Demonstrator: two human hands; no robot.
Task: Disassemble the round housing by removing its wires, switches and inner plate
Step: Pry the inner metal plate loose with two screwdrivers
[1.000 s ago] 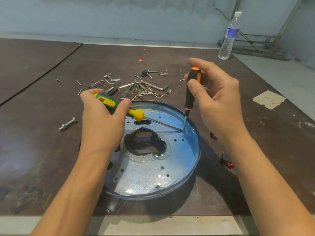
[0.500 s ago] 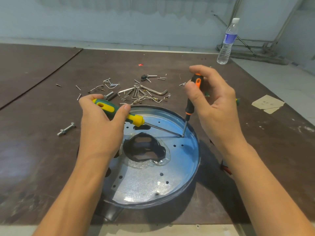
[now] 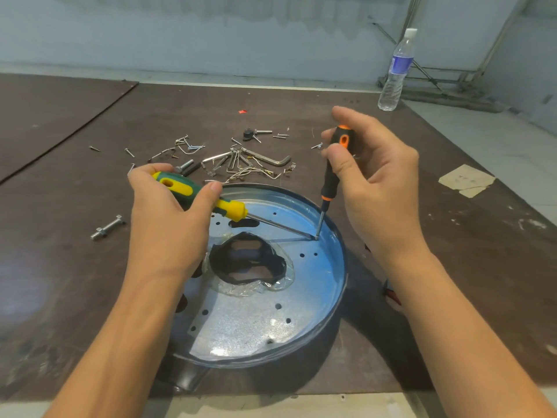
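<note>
Screws (image 3: 235,158) lie loose on the surface; we judge the plate (image 3: 250,324) remains, left hand (image 3: 164,221) grasping the green screwdriver (image 3: 199,194), right hand (image 3: 376,176) the black screwdriver (image 3: 331,173).

Dark brown workbench (image 3: 301,116), surface scuffed. Resting directly on it — round metal housing (image 3: 339,285) at the near edge, a scatter of loose screws and hex keys (image 3: 241,159) beyond it, a bolt (image 3: 107,227) to the left, a plastic water bottle (image 3: 395,70) upright at the far right, and a paper scrap (image 3: 465,180).
</note>
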